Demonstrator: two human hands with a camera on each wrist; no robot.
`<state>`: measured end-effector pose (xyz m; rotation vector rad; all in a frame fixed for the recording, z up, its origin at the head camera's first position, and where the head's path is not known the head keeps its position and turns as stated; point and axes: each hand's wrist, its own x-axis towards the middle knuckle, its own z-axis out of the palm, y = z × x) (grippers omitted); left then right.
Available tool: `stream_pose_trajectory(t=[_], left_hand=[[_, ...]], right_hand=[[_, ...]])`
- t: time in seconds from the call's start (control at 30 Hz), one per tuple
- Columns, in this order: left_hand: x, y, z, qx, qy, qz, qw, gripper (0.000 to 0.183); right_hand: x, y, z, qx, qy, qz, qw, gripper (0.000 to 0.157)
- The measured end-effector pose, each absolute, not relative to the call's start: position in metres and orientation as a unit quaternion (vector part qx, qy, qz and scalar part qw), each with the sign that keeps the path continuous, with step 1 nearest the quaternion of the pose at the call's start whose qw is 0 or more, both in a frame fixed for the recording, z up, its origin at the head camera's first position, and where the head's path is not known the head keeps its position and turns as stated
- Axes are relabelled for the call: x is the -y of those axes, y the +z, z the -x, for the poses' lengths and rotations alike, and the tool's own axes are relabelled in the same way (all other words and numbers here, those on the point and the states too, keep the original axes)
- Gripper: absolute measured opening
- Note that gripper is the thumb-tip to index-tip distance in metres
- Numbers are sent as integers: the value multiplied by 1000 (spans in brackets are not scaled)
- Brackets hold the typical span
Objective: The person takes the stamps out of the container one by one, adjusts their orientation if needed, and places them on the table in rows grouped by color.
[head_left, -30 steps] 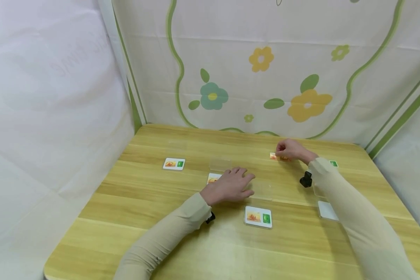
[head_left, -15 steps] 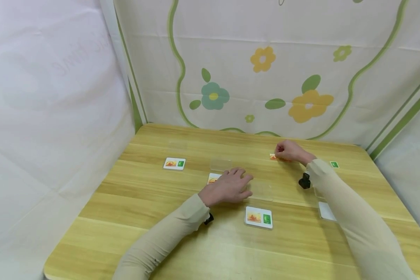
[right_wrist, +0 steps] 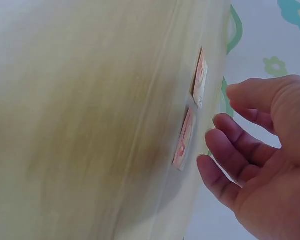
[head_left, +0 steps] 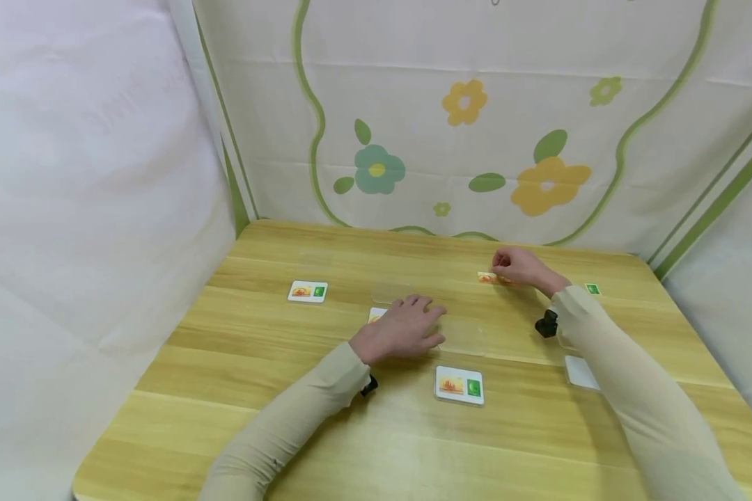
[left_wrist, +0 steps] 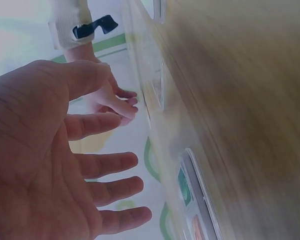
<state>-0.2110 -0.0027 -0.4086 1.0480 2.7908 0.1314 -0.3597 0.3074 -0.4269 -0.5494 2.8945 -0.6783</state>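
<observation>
My right hand (head_left: 521, 267) hovers near the table's back edge with its fingers loosely bent. Right by its fingertips lie two small orange-printed stamps (right_wrist: 200, 80), end to end on the wood; nothing shows between thumb and fingers in the right wrist view. My left hand (head_left: 396, 332), palm down and fingers spread, is over the middle of the table. It partly covers a white card with an orange stamp (head_left: 377, 315). In front of it lies a card in a clear case (head_left: 459, 395), bearing an orange and a green stamp; a clear lid (head_left: 465, 339) extends behind.
Another stamped card (head_left: 308, 298) lies at the left. A plain white card (head_left: 581, 373) is partly under the right sleeve (head_left: 633, 396). One loose green stamp (head_left: 592, 289) sits at the back right. A printed cloth (head_left: 413, 42) hangs behind the wooden table (head_left: 238, 376).
The head view has shifted slightly. Both hands stay nearly in place, the left one drifting a little to the left, and the right still over the orange stamps.
</observation>
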Motion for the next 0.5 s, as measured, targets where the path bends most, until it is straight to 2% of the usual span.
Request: stream_pose_trajectory(t=[0.17,0.5], left_hand=[[4,-410,215,-934,37,-347,76,54],[2,-408,220,-934,37,-347,75,54]], right_hand=[[-307,-423,352,-951,-233,197,49,13],[-316,-411,333,-949,-238,201,48,30]])
